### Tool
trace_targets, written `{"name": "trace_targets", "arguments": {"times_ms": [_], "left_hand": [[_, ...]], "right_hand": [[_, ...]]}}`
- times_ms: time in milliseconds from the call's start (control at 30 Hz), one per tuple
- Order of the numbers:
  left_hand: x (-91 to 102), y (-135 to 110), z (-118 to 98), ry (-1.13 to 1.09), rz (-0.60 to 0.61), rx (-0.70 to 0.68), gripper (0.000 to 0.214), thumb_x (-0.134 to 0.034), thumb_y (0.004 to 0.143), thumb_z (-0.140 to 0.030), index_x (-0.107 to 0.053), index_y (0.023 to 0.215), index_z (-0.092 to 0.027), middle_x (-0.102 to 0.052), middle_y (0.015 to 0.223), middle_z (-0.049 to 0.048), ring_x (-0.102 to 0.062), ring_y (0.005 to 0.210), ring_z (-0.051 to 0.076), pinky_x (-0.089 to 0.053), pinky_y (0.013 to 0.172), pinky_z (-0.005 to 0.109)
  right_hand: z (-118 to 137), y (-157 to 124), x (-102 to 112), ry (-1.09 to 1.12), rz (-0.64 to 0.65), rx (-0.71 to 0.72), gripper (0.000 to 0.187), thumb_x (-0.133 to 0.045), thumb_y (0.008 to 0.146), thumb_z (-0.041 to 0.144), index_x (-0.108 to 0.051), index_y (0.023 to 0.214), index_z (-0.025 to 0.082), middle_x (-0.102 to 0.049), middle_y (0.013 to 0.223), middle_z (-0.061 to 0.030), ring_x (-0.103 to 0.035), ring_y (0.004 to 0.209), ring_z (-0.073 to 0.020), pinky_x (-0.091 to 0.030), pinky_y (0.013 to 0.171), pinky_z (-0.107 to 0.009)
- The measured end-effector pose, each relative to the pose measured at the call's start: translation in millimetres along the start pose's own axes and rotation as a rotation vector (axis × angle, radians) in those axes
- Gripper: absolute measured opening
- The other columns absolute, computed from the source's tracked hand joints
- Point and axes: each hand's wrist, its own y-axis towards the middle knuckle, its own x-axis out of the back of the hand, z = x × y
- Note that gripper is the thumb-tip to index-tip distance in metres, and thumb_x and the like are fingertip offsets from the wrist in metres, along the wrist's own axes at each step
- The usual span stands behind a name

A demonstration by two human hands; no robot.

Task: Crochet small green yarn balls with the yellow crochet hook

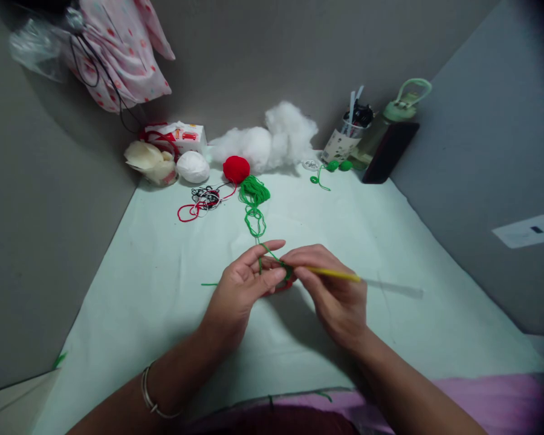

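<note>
My left hand (242, 284) is pinched on a small crocheted piece (284, 283), red and green, with green yarn (272, 254) running over its forefinger. My right hand (333, 290) grips a yellow crochet hook (340, 275), its tip at the piece between both hands. The green yarn leads back over the pale green table cover (163, 290) to a loose heap of green yarn (254, 192). Behind that heap lies a red yarn ball (236, 168).
At the back stand white stuffing (272, 140), a white ball (193, 166), a tangle of red and black thread (204, 199), a small box (184, 136), a cup of tools (347, 136), a green bottle (401, 112), a dark phone (390, 154) and small green pieces (338, 165). Grey partition walls enclose three sides.
</note>
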Motion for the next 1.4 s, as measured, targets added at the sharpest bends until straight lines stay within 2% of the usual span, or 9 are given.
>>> {"name": "trace_targets", "arguments": {"times_ms": [133,333,567,767,867,1033,1100,1300,1400], "left_hand": [[0.5,0.9,-4.2,-0.116,-0.015,0.114,0.049,-0.085,0.08,-0.024,-0.074,0.127,-0.015,-0.067,0.08,-0.0006,-0.056,0.068,0.011,-0.048,0.077,0.029],[5.0,2.7,-14.1,-0.193,0.008,0.136,0.031,-0.082,0.082,-0.02,-0.08,0.113,-0.015,-0.047,0.063,-0.0073,-0.049,0.06,0.009,-0.054,0.087,0.033],[3.0,-0.7,-2.4,0.022,0.04,0.016,0.041,-0.084,0.081,-0.023,-0.079,0.122,-0.024,-0.068,0.09,0.0018,-0.064,0.09,0.019,-0.049,0.097,0.038],[3.6,-0.6,-7.8,-0.025,0.048,0.075,0.036,-0.082,0.082,-0.025,-0.079,0.118,-0.022,-0.065,0.086,0.0014,-0.06,0.078,0.017,-0.05,0.099,0.046],[3.5,-0.9,-9.1,-0.04,-0.001,0.055,0.038,-0.082,0.082,-0.023,-0.079,0.12,-0.022,-0.06,0.078,-0.0031,-0.056,0.071,0.013,-0.052,0.094,0.039],[1.6,-0.2,-6.1,-0.111,-0.015,0.098,0.053,-0.088,0.079,-0.024,-0.071,0.129,-0.018,-0.069,0.082,-0.0008,-0.061,0.075,0.013,-0.052,0.084,0.031],[1.8,0.9,-6.8,-0.165,0.001,0.165,0.053,-0.089,0.077,-0.024,-0.071,0.126,-0.014,-0.072,0.086,0.0019,-0.065,0.078,0.014,-0.053,0.088,0.032],[5.0,1.7,-9.3,-0.17,0.021,0.146,0.04,-0.086,0.08,-0.02,-0.075,0.119,-0.017,-0.066,0.076,-0.0035,-0.07,0.076,0.014,-0.055,0.094,0.036],[4.6,0.4,-4.2,-0.07,0.033,0.058,0.039,-0.086,0.08,-0.022,-0.077,0.118,-0.02,-0.071,0.086,-0.0003,-0.07,0.087,0.017,-0.054,0.097,0.038]], "right_hand": [[2.8,-4.5,1.9,-0.286,0.059,0.18,0.033,-0.067,0.098,0.013,-0.081,0.12,0.033,-0.08,0.116,-0.0076,-0.076,0.1,-0.0226,-0.066,0.082,-0.038],[-3.4,7.9,8.4,0.233,-0.155,-0.171,0.016,-0.066,0.102,0.027,-0.082,0.101,0.027,-0.078,0.09,-0.0042,-0.069,0.07,-0.0171,-0.062,0.065,-0.034],[-4.7,7.9,3.2,0.332,0.012,-0.226,0.013,-0.071,0.1,0.028,-0.084,0.103,0.028,-0.081,0.1,-0.0046,-0.075,0.091,-0.0187,-0.063,0.079,-0.032],[-4.8,9.1,8.5,0.498,0.023,-0.312,0.018,-0.063,0.105,0.033,-0.079,0.102,0.025,-0.081,0.091,-0.003,-0.072,0.066,-0.0138,-0.063,0.062,-0.028],[-2.6,4.4,8.0,0.265,0.01,-0.17,0.021,-0.056,0.108,0.026,-0.077,0.109,0.027,-0.081,0.096,-0.0034,-0.075,0.072,-0.0152,-0.065,0.067,-0.031],[-1.4,-6.8,4.4,-0.444,0.106,0.362,0.031,-0.065,0.101,0.013,-0.076,0.126,0.027,-0.079,0.115,-0.0079,-0.076,0.103,-0.0224,-0.066,0.083,-0.034],[-0.7,-6.9,4.6,-0.495,0.079,0.409,0.032,-0.066,0.099,0.009,-0.077,0.125,0.024,-0.077,0.116,-0.01,-0.075,0.105,-0.0224,-0.066,0.084,-0.034],[-3.0,4.1,7.0,0.213,-0.051,-0.055,0.024,-0.057,0.106,0.019,-0.079,0.111,0.028,-0.075,0.097,-0.0031,-0.069,0.075,-0.0148,-0.062,0.066,-0.031],[-5.4,6.7,3.6,0.278,0.008,-0.126,0.02,-0.062,0.104,0.021,-0.08,0.108,0.029,-0.078,0.102,-0.0031,-0.073,0.084,-0.016,-0.063,0.073,-0.031]]}}
